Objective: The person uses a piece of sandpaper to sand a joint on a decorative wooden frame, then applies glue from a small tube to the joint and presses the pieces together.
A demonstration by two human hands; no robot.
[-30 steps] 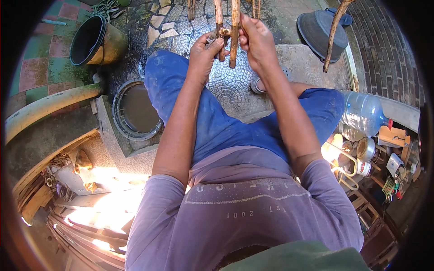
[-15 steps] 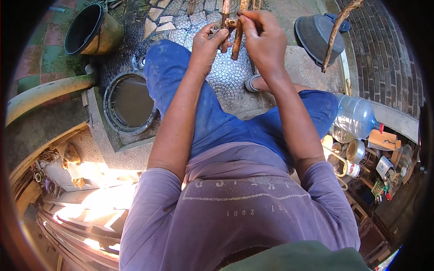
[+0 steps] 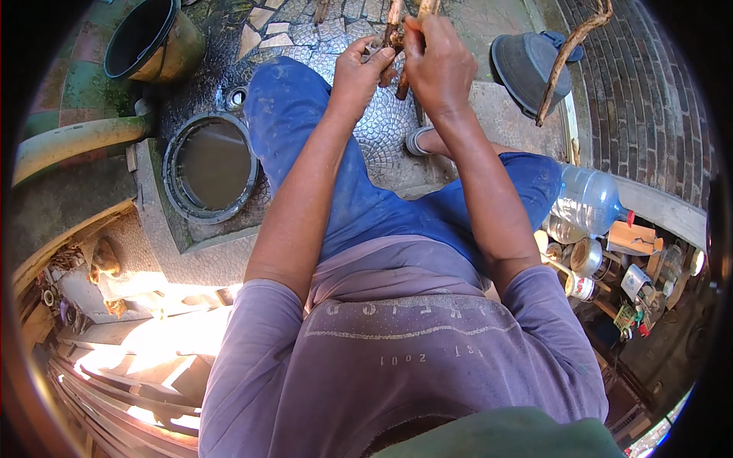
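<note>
Two brown wooden sticks stand near upright at the top centre. The left stick [image 3: 393, 23] is slim, with mottled bark; the right stick [image 3: 402, 86] slants beside it, blunt at its lower end. Fingers partly hide the space between them. Left hand [image 3: 363, 75]: thumb and fingers closed around the left stick, low down. Right hand [image 3: 441, 67]: thumb and fingers pinching the right stick.

Containers, near to far:
- Clear bluish plastic jug [image 3: 586, 200], red-capped, on its side at right; contents cannot be told.
- Round dark-rimmed tub [image 3: 169, 185], left of centre; holds murky brown water [image 3: 212, 166].
- Dark grey round basin [image 3: 528, 75], upper right, tilted; inside hidden.
- Yellowish-brown bucket [image 3: 174, 52], upper left, tilted; interior dark, contents unreadable.
</note>
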